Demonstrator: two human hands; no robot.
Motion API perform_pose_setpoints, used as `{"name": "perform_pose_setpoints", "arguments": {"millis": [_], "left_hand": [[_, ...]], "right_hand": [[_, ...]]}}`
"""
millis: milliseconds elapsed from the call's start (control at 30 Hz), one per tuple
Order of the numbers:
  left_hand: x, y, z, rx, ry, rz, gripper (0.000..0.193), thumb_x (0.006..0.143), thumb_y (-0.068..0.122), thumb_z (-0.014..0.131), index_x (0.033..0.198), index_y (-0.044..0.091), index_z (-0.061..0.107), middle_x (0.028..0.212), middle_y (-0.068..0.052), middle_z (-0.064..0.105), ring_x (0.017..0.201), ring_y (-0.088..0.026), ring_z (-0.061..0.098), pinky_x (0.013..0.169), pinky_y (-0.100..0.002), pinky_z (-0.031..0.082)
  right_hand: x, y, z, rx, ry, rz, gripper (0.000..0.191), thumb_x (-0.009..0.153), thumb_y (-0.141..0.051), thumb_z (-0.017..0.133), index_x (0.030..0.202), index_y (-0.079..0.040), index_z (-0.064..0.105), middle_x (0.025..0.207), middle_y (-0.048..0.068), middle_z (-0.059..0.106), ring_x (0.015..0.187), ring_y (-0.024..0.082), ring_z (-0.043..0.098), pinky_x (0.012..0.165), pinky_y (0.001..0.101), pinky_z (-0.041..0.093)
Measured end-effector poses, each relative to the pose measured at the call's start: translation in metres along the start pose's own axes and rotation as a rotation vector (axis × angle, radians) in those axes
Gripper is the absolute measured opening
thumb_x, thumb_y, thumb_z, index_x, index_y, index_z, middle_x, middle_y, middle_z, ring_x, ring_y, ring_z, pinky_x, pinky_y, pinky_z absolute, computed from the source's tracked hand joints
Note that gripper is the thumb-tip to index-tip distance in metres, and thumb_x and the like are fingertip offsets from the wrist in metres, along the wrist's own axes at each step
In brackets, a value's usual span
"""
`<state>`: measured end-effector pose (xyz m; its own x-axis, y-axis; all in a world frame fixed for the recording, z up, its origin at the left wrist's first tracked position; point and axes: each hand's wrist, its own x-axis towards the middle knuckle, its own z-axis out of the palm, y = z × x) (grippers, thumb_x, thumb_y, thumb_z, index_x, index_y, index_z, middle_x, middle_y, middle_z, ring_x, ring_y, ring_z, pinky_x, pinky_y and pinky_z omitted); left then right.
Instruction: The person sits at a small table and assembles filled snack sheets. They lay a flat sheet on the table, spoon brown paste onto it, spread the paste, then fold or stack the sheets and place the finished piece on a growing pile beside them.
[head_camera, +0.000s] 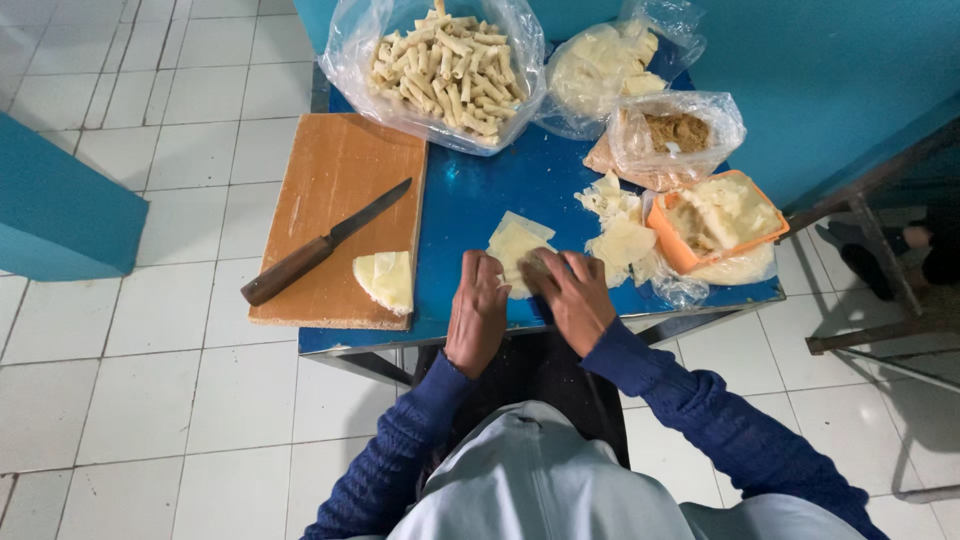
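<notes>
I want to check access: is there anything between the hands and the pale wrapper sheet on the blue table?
Nothing visible. The left hand and right hand already rest on the wrapper sheet; the knife lies apart on the cutting board.

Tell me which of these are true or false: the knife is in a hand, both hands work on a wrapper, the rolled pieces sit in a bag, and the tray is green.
1. The knife is in a hand. False: it lies on the wooden board.
2. The left hand and the right hand are on a pale wrapper. True.
3. The rolled pieces sit in a clear bag. True.
4. The tray is green. False: it is orange.
</notes>
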<state>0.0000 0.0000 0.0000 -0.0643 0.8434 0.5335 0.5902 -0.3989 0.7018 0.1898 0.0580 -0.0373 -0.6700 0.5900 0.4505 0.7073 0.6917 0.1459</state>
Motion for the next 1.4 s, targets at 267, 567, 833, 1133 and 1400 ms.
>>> {"name": "perform_pose_setpoints", "arguments": {"millis": [267, 567, 833, 1133, 1400], "left_hand": [[0.002, 0.000, 0.003, -0.033, 0.019, -0.075, 0.042, 0.079, -0.009, 0.071, 0.113, -0.004, 0.048, 0.112, -0.019, 0.049, 0.092, -0.037, 0.064, 0.072, -0.043, 0.055], [0.002, -0.001, 0.007, -0.051, 0.015, -0.101, 0.043, 0.079, -0.010, 0.073, 0.113, -0.004, 0.047, 0.112, -0.019, 0.048, 0.090, -0.037, 0.065, 0.071, -0.042, 0.056], [0.002, 0.001, 0.006, -0.066, 0.030, -0.098, 0.041, 0.078, -0.010, 0.071, 0.110, -0.003, 0.047, 0.109, -0.019, 0.047, 0.092, -0.038, 0.064, 0.073, -0.043, 0.055], [0.000, -0.001, 0.005, -0.090, 0.050, -0.106, 0.037, 0.080, -0.009, 0.070, 0.109, -0.002, 0.049, 0.108, -0.019, 0.049, 0.089, -0.036, 0.065, 0.072, -0.042, 0.055], [-0.001, -0.002, 0.003, -0.084, 0.042, -0.109, 0.036, 0.079, -0.010, 0.070, 0.108, -0.002, 0.051, 0.108, -0.017, 0.052, 0.087, -0.034, 0.066, 0.073, -0.040, 0.056]], "right_hand": [[0.046, 0.015, -0.012, 0.215, 0.017, 0.125, 0.072, 0.082, 0.000, 0.067, 0.148, -0.027, 0.058, 0.139, 0.002, 0.055, 0.110, 0.029, 0.050, 0.091, 0.0435, 0.043], [0.059, 0.028, 0.004, 0.711, -0.047, 0.123, 0.058, 0.091, -0.019, 0.074, 0.147, -0.022, 0.056, 0.100, -0.001, 0.074, 0.091, 0.017, 0.069, 0.087, 0.0341, 0.053], [0.153, 0.114, 0.009, 1.091, 0.185, 0.202, 0.046, 0.114, -0.025, 0.064, 0.153, -0.004, 0.054, 0.148, 0.017, 0.064, 0.129, 0.020, 0.065, 0.107, 0.0330, 0.053], [0.213, 0.206, -0.074, 0.991, 0.248, 0.042, 0.025, 0.116, -0.003, 0.058, 0.140, 0.000, 0.064, 0.118, 0.016, 0.071, 0.110, 0.014, 0.070, 0.098, 0.0274, 0.057], [0.107, 0.276, -0.054, 0.010, -0.597, 0.515, 0.029, 0.092, -0.052, 0.077, 0.102, -0.025, 0.081, 0.108, 0.008, 0.077, 0.092, 0.030, 0.073, 0.084, 0.0430, 0.057]]}}
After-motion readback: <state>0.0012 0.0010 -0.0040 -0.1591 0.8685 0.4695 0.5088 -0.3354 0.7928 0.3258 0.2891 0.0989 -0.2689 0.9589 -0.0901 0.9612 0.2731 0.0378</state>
